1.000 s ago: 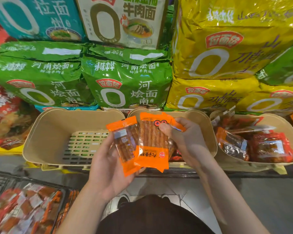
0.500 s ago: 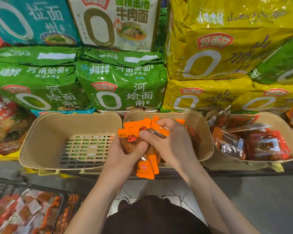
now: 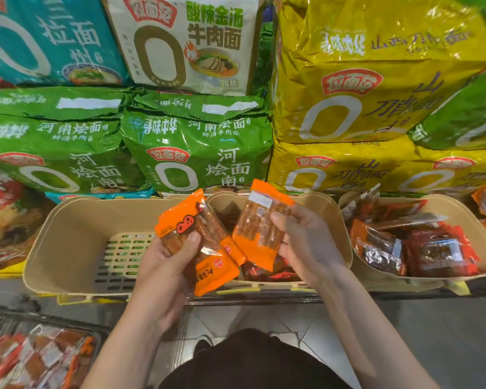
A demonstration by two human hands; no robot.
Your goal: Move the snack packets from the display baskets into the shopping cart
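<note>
The shopping cart (image 3: 40, 352) is cut off at the 8 o'clock corner, and the packets heaped in it are blurred past telling apart. The middle basket (image 3: 331, 220) is largely hidden behind both hands; only dark red packets (image 3: 267, 272) are glimpsed low in it, their print unreadable. The right basket (image 3: 483, 220) is clipped at the 3 o'clock edge, and the red and brown packets (image 3: 421, 248) in it overlap in a jumble. The left basket (image 3: 68, 234) is seen with its slotted floor bare.

An orange snack packet (image 3: 205, 242) is gripped in the left hand (image 3: 163, 273), the thumb pressed across its front and the fingers curled behind, out of sight. Whether one packet or several overlapping ones are held there cannot be told. Its long axis runs from 11 o'clock to 5 o'clock, the cartoon-printed end uppermost.

A second orange packet (image 3: 261, 226) is pinched in the right hand (image 3: 306, 245), thumb on the clear front, fingers hidden behind. Its long axis runs from 12 o'clock to 6 o'clock, tilted slightly, the white-labelled end up. Both packets are held above the middle basket, their lower corners just overlapping.

Large noodle bags (image 3: 202, 153) are stacked behind, at 12 o'clock.
</note>
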